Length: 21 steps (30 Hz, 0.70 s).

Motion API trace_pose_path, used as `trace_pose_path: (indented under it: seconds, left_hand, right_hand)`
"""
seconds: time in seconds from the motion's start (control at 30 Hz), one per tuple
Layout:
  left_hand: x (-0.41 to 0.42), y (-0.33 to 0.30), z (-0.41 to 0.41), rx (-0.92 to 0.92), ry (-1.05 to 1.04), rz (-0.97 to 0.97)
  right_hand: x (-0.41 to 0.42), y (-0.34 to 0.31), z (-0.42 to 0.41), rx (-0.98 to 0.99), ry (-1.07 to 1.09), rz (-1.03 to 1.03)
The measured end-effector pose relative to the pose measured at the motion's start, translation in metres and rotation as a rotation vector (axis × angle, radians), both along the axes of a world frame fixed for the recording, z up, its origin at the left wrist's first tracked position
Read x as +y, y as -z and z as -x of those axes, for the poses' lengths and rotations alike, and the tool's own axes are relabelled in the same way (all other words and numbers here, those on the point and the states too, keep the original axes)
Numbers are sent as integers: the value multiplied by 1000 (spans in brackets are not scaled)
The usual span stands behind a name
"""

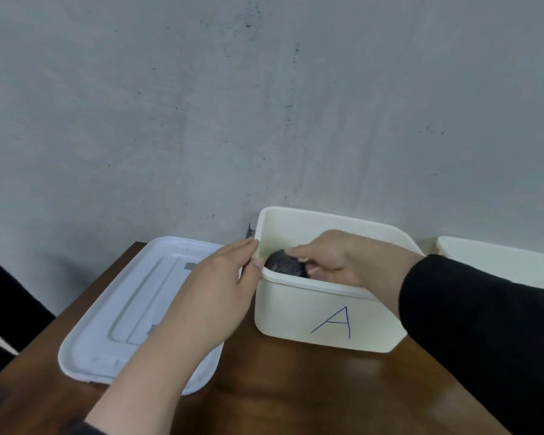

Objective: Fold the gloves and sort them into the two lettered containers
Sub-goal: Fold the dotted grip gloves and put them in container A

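Observation:
A cream container (314,312) marked with a blue letter A stands at the middle of the wooden table. Inside it, near the left wall, my right hand (330,259) grips a rolled black glove (283,265). My left hand (214,287) lies against the container's left wall, fingers straight along the rim and thumb tip on the edge. A second cream container (496,262) shows only partly at the right edge; its letter is hidden behind my right sleeve.
A white lid (113,315) lies flat on the table to the left of container A, partly under my left forearm. A grey wall stands right behind the containers. The table's left edge runs diagonally beside the lid.

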<state>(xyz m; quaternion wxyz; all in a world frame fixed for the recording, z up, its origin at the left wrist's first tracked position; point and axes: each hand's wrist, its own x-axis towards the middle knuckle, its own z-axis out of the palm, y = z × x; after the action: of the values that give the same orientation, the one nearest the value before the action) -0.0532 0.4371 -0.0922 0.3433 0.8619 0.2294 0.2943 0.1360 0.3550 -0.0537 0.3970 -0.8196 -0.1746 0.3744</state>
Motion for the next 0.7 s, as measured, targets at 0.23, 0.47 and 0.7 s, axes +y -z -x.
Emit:
trace_pose_path:
  seconds: [0.23, 0.47, 0.7]
  left_hand:
    - [-1, 0, 0, -6, -6, -36]
    - [-15, -5, -3, -82, -90, -117]
    - [-90, -3, -7, -513, 8, -115]
  right_hand:
    - [4, -11, -2, -222, -122, 232]
    - [-25, -38, 4, -182, 34, -140]
    - [-124, -50, 56, -433, 165, -545]
